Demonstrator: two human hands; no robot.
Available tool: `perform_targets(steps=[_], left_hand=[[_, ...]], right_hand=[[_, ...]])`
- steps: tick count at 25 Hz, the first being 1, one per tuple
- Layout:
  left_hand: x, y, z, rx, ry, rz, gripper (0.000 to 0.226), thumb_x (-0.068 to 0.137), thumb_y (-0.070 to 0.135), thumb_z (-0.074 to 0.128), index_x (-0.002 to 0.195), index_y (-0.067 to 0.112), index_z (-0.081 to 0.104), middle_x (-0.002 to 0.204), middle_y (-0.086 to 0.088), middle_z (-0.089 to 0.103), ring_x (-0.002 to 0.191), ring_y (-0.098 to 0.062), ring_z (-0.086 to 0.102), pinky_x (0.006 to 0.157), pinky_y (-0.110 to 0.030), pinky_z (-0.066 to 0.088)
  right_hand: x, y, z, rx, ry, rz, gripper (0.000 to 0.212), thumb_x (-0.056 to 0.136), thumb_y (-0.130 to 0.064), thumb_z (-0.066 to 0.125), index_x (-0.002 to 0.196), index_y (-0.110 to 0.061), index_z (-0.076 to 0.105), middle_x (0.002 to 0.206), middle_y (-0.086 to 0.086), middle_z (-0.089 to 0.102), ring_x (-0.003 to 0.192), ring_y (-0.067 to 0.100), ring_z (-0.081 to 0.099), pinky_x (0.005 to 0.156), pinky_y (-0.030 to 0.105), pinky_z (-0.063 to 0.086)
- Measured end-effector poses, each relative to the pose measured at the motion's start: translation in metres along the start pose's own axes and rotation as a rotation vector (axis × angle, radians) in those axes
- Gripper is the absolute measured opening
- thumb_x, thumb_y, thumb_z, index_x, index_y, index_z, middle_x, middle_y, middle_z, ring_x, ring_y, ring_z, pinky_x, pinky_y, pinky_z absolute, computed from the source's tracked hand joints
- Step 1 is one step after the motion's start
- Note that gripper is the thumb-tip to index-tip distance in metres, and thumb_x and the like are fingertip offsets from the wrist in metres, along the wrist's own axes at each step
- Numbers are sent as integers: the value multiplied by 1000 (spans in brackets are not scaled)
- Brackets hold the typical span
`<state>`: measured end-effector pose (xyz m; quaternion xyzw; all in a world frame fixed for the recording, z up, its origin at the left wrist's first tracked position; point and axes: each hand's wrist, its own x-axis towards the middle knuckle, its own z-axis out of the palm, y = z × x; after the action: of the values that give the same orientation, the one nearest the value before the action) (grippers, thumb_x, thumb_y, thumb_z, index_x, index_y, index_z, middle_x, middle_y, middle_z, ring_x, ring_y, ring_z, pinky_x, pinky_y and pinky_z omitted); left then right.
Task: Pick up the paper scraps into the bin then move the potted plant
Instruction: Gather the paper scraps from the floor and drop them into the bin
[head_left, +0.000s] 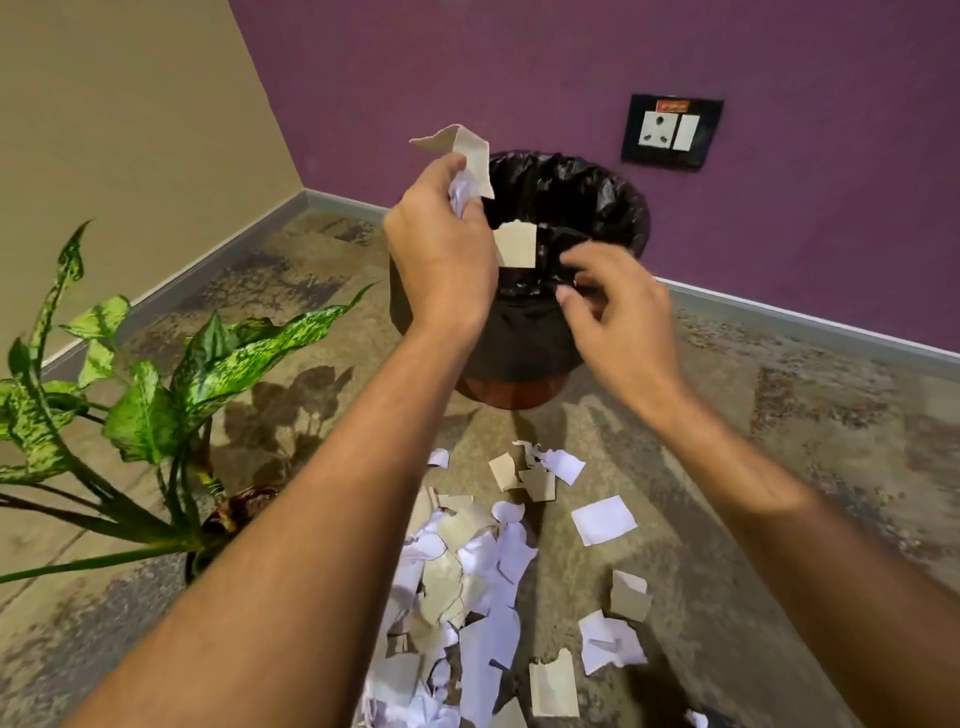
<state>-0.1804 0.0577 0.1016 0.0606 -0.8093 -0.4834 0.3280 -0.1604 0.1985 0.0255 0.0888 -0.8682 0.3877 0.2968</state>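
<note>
A: Far left?
B: The plant (156, 395) in its pot (228, 519) stands on the floor (779, 441), near the tan wall, leaves spreading left.
A: And the left hand?
B: The left hand (441, 249) is closed on a bunch of scraps (467, 161), white and brown, held at the bin's (571, 249) left rim.
A: Middle?
B: One brown scrap (515, 245) is over the bin's mouth, between the hands; I cannot tell whether a finger touches it. Below, a pile (467, 597) of scraps lies on the floor between the forearms.
A: Right?
B: The right hand (618, 317) hovers at the near rim, fingers loosely spread, holding nothing. A socket (670, 131) sits on the purple wall beyond.
</note>
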Motion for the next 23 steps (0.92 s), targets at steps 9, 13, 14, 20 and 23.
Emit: perform_targets(steps=[9, 13, 14, 20, 23], left_hand=[[-10, -28, 21, 290, -660, 159, 65, 89, 31, 62, 145, 15, 33, 141, -7, 46, 129, -24, 42, 108, -36, 35], [-14, -35, 18, 250, -498, 189, 64, 90, 29, 61, 145, 12, 32, 147, -8, 37, 138, -26, 31, 112, -42, 31], [-19, -37, 15, 226, -438, 193, 65, 90, 30, 60, 145, 11, 32, 150, -8, 34, 141, -26, 27, 115, -41, 28], [-134, -76, -21, 115, -290, 124, 60, 95, 26, 54, 147, 12, 27, 157, -3, 21, 147, -17, 11, 117, -19, 7], [-218, -121, -43, 157, -486, -44, 61, 96, 38, 49, 148, 19, 23, 158, 5, 13, 147, -11, 4, 120, -36, 14]], right_hand=[[-158, 87, 4, -188, -435, 191, 37, 87, -25, 42, 115, -18, 64, 124, -5, 60, 105, 16, 62, 87, 26, 47], [-195, 105, 0, -235, -471, 198, 33, 85, -21, 46, 111, -17, 66, 119, -5, 63, 98, 17, 64, 80, 26, 50], [-202, 107, -2, -267, -493, 217, 31, 86, -18, 50, 113, -18, 65, 122, -6, 61, 101, 17, 63, 83, 27, 49], [-251, 120, -26, -438, -652, 318, 57, 87, -51, 38, 125, -13, 56, 134, 6, 53, 118, 27, 53, 93, 35, 46], [-288, 120, -32, -476, -728, 321, 71, 88, -65, 29, 138, -15, 41, 146, 9, 38, 133, 30, 38, 105, 46, 38]])
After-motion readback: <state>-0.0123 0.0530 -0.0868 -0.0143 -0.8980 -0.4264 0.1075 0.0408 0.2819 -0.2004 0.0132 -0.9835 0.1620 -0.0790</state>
